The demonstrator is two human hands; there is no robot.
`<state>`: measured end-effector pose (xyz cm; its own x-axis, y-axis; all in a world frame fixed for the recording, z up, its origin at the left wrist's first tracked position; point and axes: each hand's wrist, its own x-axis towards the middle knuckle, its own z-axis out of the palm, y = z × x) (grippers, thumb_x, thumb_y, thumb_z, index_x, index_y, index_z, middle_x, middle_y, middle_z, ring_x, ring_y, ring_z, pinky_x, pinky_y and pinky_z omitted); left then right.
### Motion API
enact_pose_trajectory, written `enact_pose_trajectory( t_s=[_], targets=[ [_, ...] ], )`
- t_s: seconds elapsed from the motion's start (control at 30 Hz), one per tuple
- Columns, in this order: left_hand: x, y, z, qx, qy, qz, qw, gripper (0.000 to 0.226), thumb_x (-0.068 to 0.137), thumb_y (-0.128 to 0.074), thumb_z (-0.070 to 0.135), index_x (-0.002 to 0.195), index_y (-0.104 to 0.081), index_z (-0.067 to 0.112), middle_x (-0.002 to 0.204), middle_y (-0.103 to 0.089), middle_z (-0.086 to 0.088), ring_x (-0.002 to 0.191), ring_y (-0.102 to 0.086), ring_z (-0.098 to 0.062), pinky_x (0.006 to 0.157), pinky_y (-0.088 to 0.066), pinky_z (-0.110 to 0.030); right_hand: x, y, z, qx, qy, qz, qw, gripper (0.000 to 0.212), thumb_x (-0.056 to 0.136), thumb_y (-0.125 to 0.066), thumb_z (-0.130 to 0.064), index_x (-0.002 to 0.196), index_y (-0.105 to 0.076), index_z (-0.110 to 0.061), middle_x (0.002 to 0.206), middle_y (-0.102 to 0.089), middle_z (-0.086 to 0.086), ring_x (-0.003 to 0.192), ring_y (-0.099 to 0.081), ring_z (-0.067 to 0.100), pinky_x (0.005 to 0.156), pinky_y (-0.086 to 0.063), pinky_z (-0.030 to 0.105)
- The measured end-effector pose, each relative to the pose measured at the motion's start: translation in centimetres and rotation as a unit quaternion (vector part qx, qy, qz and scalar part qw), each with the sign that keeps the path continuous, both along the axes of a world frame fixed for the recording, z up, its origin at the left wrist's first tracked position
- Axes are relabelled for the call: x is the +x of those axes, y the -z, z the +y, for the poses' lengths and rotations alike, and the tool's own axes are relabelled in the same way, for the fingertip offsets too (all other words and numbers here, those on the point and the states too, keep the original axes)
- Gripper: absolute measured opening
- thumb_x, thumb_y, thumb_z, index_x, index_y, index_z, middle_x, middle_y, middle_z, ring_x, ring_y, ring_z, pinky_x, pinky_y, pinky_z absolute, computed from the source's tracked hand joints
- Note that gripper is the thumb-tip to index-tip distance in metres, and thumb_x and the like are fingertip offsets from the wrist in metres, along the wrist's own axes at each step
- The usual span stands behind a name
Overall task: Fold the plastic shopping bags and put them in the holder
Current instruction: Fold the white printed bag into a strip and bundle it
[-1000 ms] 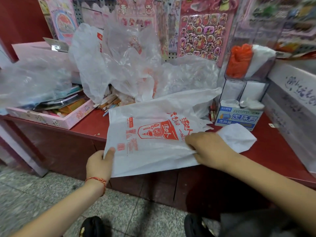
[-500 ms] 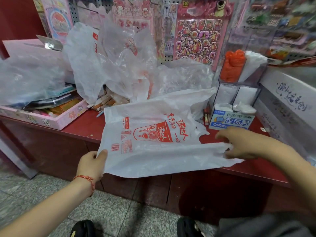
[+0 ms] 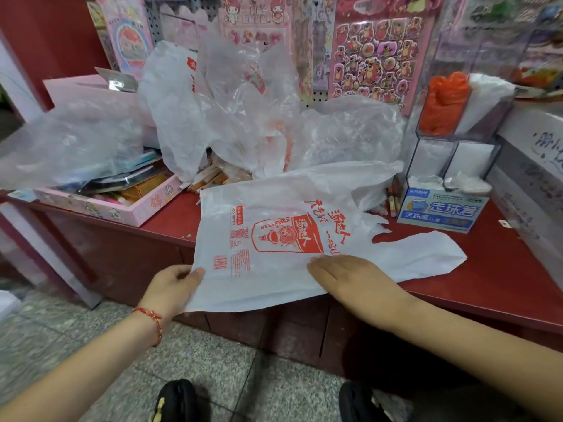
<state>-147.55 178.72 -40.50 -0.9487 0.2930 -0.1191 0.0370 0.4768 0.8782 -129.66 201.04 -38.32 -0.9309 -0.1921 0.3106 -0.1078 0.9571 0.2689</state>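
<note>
Your left hand (image 3: 173, 287) pinches the near left corner of the white printed shopping bag (image 3: 274, 239), anchoring it and tensioning the film. Your right hand (image 3: 350, 278) lies flat on the bag, fingers straight, apparently to press out creases before the first fold. The bag lies spread on the red tabletop (image 3: 502, 269), its near edge overhanging. The clear holder (image 3: 457, 141) stands right rear, well apart. Unfolded bags (image 3: 237, 117) are heaped behind.

Lighting: even, moderately bright, soft indoor light from above. Shadow: dark below the surface (image 3: 502, 269) front edge. Glare: mild sheen on clear bags (image 3: 237, 117). Focus: soft overall. Distortion: wide-angle bowing at edges.
</note>
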Motion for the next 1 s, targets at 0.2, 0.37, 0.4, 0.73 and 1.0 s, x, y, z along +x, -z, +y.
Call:
enact_pose_trajectory(
  t_s=[0.2,0.37,0.4,0.73,1.0],
  targets=[
    [-3.5,0.5,-3.6,-0.299,0.268,0.504,0.765,0.113,0.042,-0.073,-0.014,0.143,-0.031,0.013,0.15,-0.03,-0.011,0.137,-0.028,-0.031,0.114,-0.019,-0.043,0.4,-1.2,0.7,-0.134,0.058,-0.068,0.987,0.043,0.077,-0.043,-0.006,0.11,-0.068,-0.019,0.106,-0.071,-0.002,0.09,-0.068,0.019,0.068,-0.054,0.025],
    [-3.0,0.0,-2.9,-0.164,0.356,0.338,0.856,0.084,0.064,-0.052,0.082,0.136,-0.013,0.065,0.149,-0.027,0.016,0.141,-0.009,0.005,0.114,-0.001,-0.014,-0.3,-4.6,1.3,-0.238,0.087,-0.218,0.942,0.019,0.092,-0.047,-0.011,0.093,-0.062,-0.021,0.088,-0.064,-0.006,0.086,-0.057,0.012,0.072,-0.038,0.025],
    [-2.7,-0.2,-2.5,-0.116,0.354,0.303,0.877,0.067,0.064,-0.043,0.087,0.125,-0.016,0.075,0.144,-0.031,0.022,0.139,-0.017,0.007,0.114,-0.007,-0.012,-0.5,-5.4,1.5,-0.268,0.081,-0.241,0.929,0.017,0.092,-0.049,-0.011,0.081,-0.058,-0.02,0.075,-0.058,-0.006,0.074,-0.053,0.006,0.066,-0.036,0.022],
    [-2.7,-4.5,-0.3,0.088,0.36,0.083,0.925,0.05,0.048,-0.057,0.088,0.09,-0.064,0.062,0.102,-0.065,0.03,0.1,-0.061,0.009,0.081,-0.04,-0.001,-4.5,-10.9,5.6,-0.37,0.117,-0.279,0.878,0.039,0.083,-0.068,-0.035,0.067,-0.056,-0.002,0.064,-0.042,0.004,0.058,-0.039,0.015,0.058,-0.03,0.03],
    [-5.3,-2.0,-0.4,0.074,0.308,-0.113,0.942,0.078,0.019,-0.074,0.08,0.078,-0.078,0.028,0.096,-0.073,0.002,0.089,-0.069,-0.007,0.073,-0.049,-0.011,-7.4,-8.8,7.5,-0.416,0.18,-0.306,0.837,0.037,0.08,-0.073,-0.034,0.064,-0.058,-0.004,0.064,-0.048,0.004,0.061,-0.044,0.017,0.058,-0.034,0.027]
  ],
)
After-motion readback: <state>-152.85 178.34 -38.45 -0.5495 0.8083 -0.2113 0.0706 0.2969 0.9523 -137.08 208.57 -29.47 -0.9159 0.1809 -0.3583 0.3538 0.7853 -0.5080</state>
